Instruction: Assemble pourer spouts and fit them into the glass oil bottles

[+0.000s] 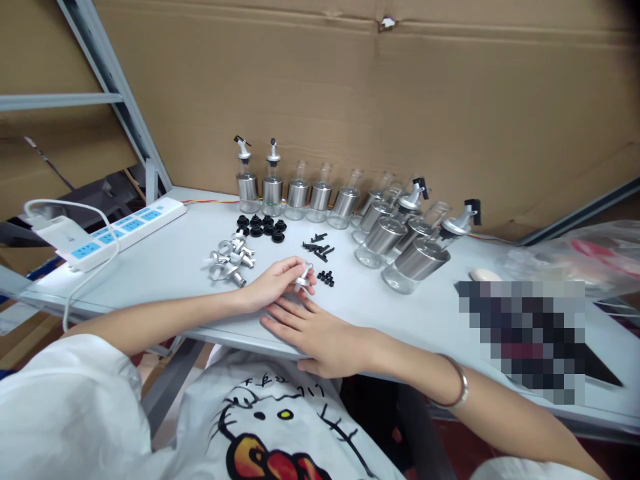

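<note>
My left hand (276,281) is closed in a pinch on a small silver pourer spout (303,277), held just above the white table (165,267). Flat on the table's front edge lies my right hand (315,332), fingers stretched out and pointing left, right under the left hand's fingertips. A pile of silver spouts (231,260) lies left of the hands. Black caps (261,225), black pins (319,247) and small black rings (326,277) sit just beyond them.
A row of glass-and-steel oil bottles (320,197) stands along the cardboard wall, several more lying at the right (417,257). A white power strip (120,230) lies at the left. A clear plastic bag (590,257) sits at the far right beside a blurred patch.
</note>
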`<state>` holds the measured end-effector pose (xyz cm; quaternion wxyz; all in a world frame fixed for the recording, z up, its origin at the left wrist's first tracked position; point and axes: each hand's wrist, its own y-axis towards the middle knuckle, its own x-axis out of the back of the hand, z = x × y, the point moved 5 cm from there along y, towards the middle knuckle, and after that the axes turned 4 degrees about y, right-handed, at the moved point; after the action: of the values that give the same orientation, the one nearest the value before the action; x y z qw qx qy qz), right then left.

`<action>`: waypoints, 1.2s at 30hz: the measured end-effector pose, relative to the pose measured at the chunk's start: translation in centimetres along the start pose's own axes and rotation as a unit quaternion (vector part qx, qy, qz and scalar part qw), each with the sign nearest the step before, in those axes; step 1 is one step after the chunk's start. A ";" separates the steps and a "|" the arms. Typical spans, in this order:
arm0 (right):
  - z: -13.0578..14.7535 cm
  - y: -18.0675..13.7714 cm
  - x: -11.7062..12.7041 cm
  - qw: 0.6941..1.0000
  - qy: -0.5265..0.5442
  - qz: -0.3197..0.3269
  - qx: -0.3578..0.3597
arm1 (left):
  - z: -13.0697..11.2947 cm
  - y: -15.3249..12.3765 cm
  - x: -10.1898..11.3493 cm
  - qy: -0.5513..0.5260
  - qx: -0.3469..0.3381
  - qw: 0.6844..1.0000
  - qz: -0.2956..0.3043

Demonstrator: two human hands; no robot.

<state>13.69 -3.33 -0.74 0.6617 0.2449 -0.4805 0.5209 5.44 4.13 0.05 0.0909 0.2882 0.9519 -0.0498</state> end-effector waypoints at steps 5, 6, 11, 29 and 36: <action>-0.4 -0.9 1.7 0.997 0.072 0.003 0.026 | 0.3 0.2 0.3 -0.002 0.009 1.000 -0.022; -0.5 -1.5 2.4 0.992 0.117 0.021 0.042 | 0.5 0.2 0.4 -0.004 0.016 1.000 -0.023; -3.9 -4.6 7.6 0.936 0.336 -0.105 -0.005 | 0.9 0.2 0.3 -0.014 0.033 0.999 0.009; -5.0 -3.9 7.6 0.932 -0.019 -0.361 -0.032 | 0.1 -0.7 -0.8 0.052 0.023 0.996 0.061; -4.9 -3.6 7.2 0.941 -0.005 -0.334 -0.053 | -0.1 -0.8 -0.6 0.056 0.017 0.998 0.034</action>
<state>18.84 2.74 4.31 0.8071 0.3586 -0.4015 0.2426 5.50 3.18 0.30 0.0342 0.3245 0.9441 -0.0464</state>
